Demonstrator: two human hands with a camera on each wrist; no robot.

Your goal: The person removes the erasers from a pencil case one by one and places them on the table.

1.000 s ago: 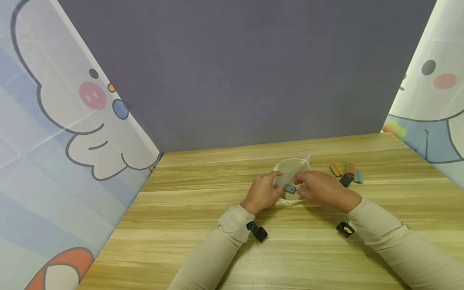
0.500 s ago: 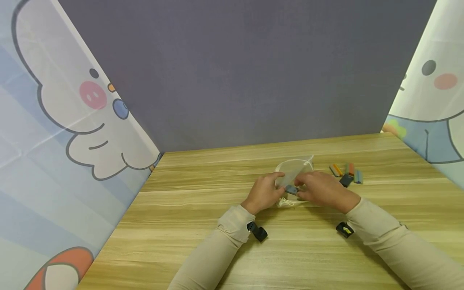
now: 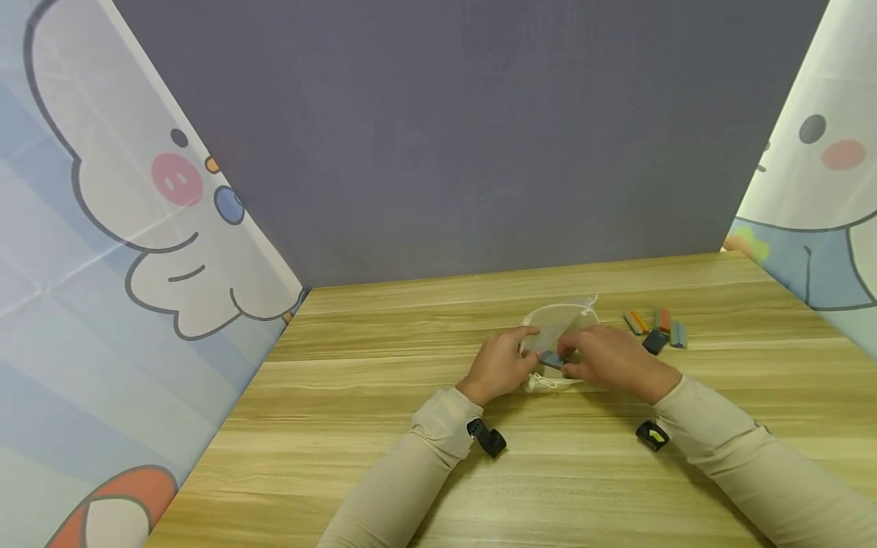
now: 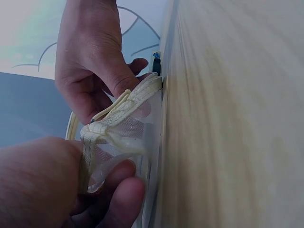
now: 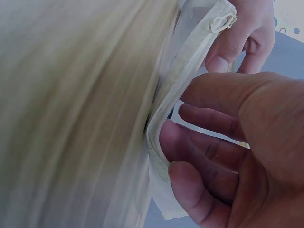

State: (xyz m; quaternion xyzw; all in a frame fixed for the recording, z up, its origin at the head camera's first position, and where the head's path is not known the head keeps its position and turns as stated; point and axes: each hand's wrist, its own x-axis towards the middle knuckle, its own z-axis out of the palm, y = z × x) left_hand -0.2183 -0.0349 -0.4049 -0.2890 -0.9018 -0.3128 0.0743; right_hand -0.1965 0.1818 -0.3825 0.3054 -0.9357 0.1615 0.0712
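Note:
A see-through mesh zip pouch with cream trim lies mouth open on the table. My left hand grips its left side, the thumb near the mouth; in the left wrist view, the cream zip edge runs close by the fingers. A small dark grey block lies at the pouch's mouth, between both hands. My right hand reaches in from the right and pinches the block's right end between finger and thumb. In the right wrist view, the curled fingers sit inside the pouch's edge, hiding most of the block.
Right of the pouch lie several small blocks: one with an orange stripe, one red-topped, one with a blue stripe and a dark one. A grey panel stands behind the wooden table.
The pouch and grey block have shifted slightly right. My right finger and thumb have closed in on the block's end. My left hand has moved a little right with the pouch.

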